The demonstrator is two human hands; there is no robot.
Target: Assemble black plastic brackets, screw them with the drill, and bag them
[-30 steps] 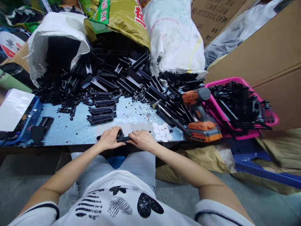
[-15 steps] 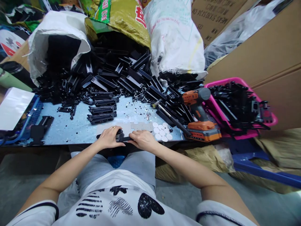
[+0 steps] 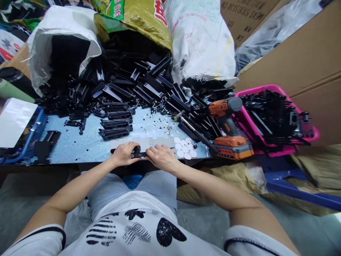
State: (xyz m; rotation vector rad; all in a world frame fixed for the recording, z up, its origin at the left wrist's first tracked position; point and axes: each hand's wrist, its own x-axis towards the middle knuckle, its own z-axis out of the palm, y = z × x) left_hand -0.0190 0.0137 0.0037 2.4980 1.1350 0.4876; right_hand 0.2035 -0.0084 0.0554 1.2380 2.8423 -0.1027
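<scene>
At the near edge of the pale blue table point(image 3: 80, 144) my left hand point(image 3: 124, 153) and my right hand point(image 3: 161, 158) both grip one long black plastic part point(image 3: 136, 153). The left hand, with a ring on it, closes over the part's left end. The right hand's fingers pinch its right end. The part lies flat on a grey card sheet point(image 3: 145, 143). Several white round pads point(image 3: 183, 147) sit just right of my right hand. Much of the part is hidden under my fingers.
A big heap of black plastic parts point(image 3: 133, 80) spills from sacks at the back. An orange cordless drill point(image 3: 226, 124) lies at the right, beside a pink basket point(image 3: 277, 151) of black parts. Stacked black assemblies point(image 3: 115, 122) stand mid-table. A blue tray point(image 3: 33, 133) is at the left.
Both hands stay on the black part with only slight finger shifts. The view has tilted a little, nothing else has moved.
</scene>
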